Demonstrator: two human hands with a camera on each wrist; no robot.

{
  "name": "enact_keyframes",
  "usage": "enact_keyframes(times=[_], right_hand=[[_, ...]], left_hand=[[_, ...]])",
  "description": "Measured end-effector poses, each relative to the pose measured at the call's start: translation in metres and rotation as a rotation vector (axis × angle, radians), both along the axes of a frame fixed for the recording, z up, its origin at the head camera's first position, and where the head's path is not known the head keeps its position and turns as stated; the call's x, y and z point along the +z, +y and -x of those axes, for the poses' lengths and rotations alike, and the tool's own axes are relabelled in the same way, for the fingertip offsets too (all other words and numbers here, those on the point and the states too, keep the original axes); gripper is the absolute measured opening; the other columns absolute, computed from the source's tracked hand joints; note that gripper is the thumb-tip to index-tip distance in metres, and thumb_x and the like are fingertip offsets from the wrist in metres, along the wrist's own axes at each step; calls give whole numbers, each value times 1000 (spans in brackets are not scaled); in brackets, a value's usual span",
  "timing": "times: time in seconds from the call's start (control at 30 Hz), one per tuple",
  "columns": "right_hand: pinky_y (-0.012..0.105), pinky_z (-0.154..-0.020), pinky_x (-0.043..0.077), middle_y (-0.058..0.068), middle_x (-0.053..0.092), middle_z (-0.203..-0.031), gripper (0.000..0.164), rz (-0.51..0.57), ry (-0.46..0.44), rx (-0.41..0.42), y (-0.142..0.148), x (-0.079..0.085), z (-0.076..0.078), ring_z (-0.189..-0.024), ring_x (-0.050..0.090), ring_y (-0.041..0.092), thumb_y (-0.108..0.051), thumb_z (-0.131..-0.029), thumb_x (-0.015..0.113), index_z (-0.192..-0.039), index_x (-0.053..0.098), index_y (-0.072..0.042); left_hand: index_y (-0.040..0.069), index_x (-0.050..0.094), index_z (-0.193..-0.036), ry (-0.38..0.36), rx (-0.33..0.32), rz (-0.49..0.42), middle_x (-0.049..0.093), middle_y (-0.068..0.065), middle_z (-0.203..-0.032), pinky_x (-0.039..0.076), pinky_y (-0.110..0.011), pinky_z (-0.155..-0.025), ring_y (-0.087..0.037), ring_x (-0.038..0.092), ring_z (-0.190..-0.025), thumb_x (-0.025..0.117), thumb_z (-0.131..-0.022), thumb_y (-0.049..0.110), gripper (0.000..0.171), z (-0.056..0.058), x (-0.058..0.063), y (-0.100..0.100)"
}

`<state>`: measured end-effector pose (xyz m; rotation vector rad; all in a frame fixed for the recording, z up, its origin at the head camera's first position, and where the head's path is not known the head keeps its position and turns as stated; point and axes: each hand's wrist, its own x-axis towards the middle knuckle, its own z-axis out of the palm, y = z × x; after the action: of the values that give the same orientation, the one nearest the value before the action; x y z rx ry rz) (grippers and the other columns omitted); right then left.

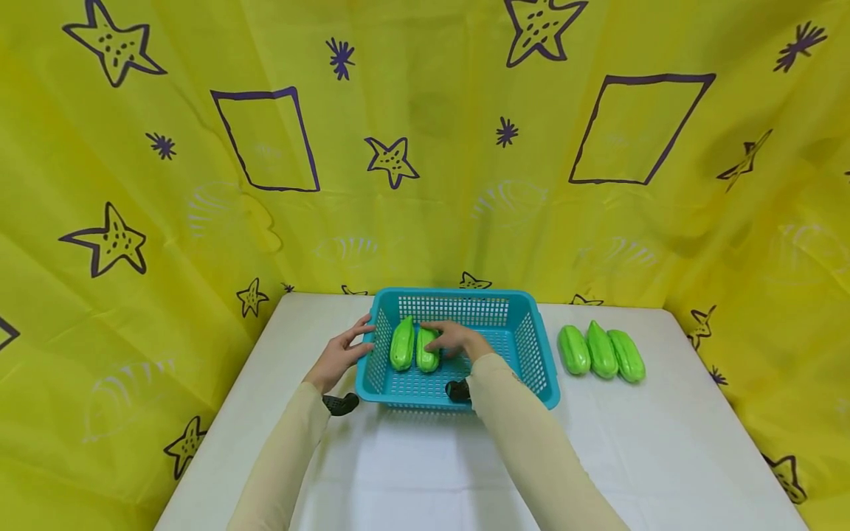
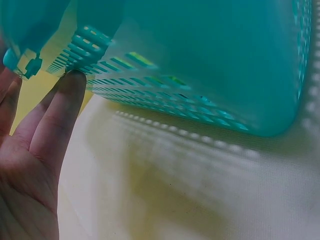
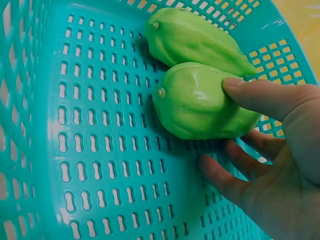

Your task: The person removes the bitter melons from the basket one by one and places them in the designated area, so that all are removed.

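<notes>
Head view: on the table (image 1: 412,472), a turquoise basket (image 1: 451,293) holds two green fruits (image 1: 401,354). Left hand (image 1: 337,357) rests straight-fingered against its 9 o'clock rim; right hand (image 1: 458,338) grips one fruit (image 1: 426,362), lying lengthwise 12-to-6 beside its 12-pointing neighbour (image 1: 402,341). Three more fruits (image 1: 602,354) lie outside at 3.

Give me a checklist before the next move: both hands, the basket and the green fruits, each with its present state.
1. Left hand at the basket: ok, its fingers touch the left side.
2. Right hand has a firm grip on the nearer fruit: cannot tell; the thumb touches it, but the other fingers' contact is unclear.
3. Farther fruit lying inside the basket: ok, beside the nearer one.
4. Free space in the basket: ok, its right part is bare.
5. All green fruits inside: not ok, three fruits lie on the table to the basket's right.
</notes>
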<state>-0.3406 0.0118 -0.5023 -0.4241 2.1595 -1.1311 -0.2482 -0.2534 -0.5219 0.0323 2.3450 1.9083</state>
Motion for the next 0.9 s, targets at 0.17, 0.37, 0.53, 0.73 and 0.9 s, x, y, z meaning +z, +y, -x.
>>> enact_keyframes(times=[0.17,0.37,0.53,0.73,0.9], right_hand=[[50,-101,45,15,24,-159,61,1,-3,4,1,-1,-1,-137,37,38,-7,-95,62,-151,40,-17],[49,-106,40,17,27,-157,58,-17,20,76,2,1,-3,-138,35,37,-10,-93,65,-147,46,-16],[40,-94,48,18,35,-151,57,-52,59,109,3,2,-5,-123,47,30,-13,-91,69,-144,50,-16],[33,-82,50,17,37,-149,58,-58,66,97,6,1,-5,-110,50,25,-11,-91,69,-145,49,-16],[46,-100,43,16,30,-155,55,-34,87,86,9,-1,-3,-134,38,35,-16,-93,68,-145,49,-18]], left_hand=[[14,53,-139,-2,-5,2,25,15,-158,39,-50,-106,-25,18,-148,63,-96,25,46,0,-1,-1],[14,52,-140,2,-15,2,24,15,-159,39,-50,-107,-24,17,-148,64,-96,27,48,0,-2,-3],[13,52,-140,7,-20,-6,24,14,-159,39,-50,-107,-25,17,-148,64,-96,27,48,0,-2,-3],[13,51,-141,8,-27,-3,23,14,-159,38,-51,-107,-27,17,-148,64,-96,28,49,2,-2,-3],[13,52,-140,-2,-16,13,24,14,-159,39,-51,-107,-26,18,-148,63,-97,25,46,1,0,-1]])
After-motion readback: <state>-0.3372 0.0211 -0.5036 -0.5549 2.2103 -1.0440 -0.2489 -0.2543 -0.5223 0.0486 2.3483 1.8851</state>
